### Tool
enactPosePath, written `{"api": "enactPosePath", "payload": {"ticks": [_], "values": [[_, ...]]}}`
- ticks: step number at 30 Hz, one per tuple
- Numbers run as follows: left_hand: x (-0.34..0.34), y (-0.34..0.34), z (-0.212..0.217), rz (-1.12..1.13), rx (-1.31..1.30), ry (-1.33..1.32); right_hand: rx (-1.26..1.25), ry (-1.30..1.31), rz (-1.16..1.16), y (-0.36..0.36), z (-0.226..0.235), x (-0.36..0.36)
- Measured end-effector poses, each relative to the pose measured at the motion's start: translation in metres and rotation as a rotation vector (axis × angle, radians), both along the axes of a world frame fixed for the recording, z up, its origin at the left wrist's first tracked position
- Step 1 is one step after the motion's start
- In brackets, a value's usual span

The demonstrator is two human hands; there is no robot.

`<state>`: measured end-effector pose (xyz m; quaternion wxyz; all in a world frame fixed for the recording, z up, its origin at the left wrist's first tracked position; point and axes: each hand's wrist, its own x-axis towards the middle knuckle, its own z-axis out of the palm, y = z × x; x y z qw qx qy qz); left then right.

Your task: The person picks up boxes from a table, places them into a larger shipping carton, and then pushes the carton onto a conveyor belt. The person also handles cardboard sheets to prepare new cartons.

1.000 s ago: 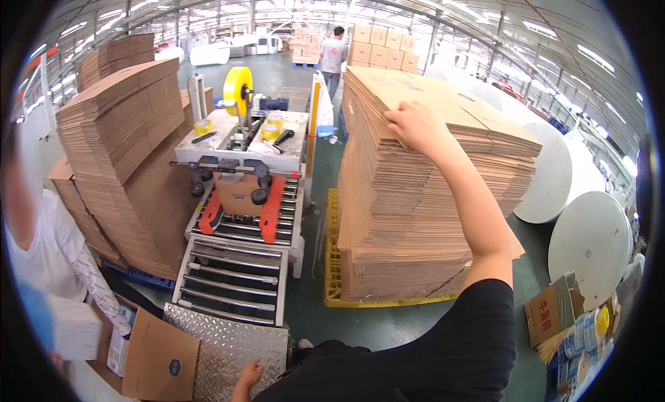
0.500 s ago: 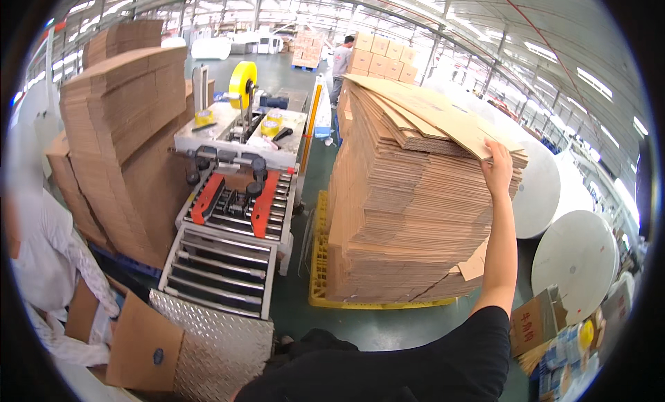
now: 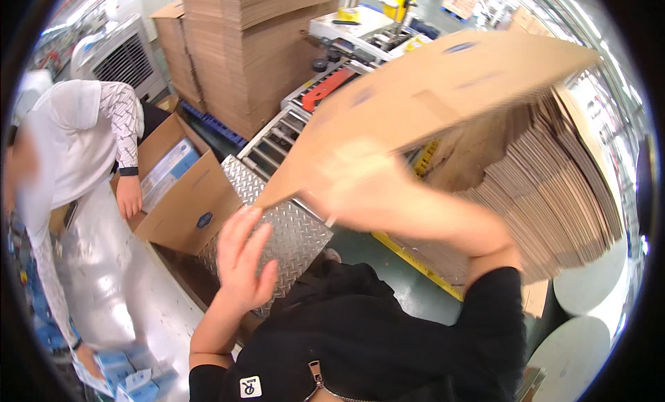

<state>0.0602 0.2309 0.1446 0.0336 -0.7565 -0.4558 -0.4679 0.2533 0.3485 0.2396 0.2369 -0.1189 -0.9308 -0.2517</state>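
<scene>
A flattened cardboard box, blurred by motion, slants across the upper middle, over the roller conveyor and the stack. My right hand grips it by its near edge; the fingers are smeared and partly lost against the cardboard. Close to the box's lower left corner, my left hand is raised with its fingers apart and nothing in it. Whether its fingertips touch that corner I cannot tell. Right of centre stands the tall stack of flattened boxes, partly hidden behind the lifted one.
At the left a co-worker reaches into an open carton and toward blue-and-white packs on a metal table. A diamond-plate ramp adjoins the roller conveyor. Another cardboard stack rises behind.
My view has swung left and down. My right hand has pulled a flattened box off the stack and brought it leftward. My left hand has come into view.
</scene>
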Motion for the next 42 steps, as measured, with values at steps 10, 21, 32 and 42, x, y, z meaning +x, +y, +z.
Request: {"api": "enactPosePath", "payload": {"ticks": [10,21,32,42], "values": [[-0.073,-0.01,-0.015,0.558,-0.751,0.302,-0.452,0.169,0.269,0.069,-0.138,-0.102],[-0.142,0.013,-0.006,0.813,-1.133,0.337,-0.5,0.078,0.451,0.152,-0.191,0.003],[-0.133,-0.087,0.023,1.34,-1.161,0.094,-0.787,0.308,1.335,0.114,-0.13,-0.092],[-0.097,-0.132,0.001,-0.062,-1.638,-0.224,-0.612,-0.654,0.989,-0.004,-0.27,-0.208]]}}
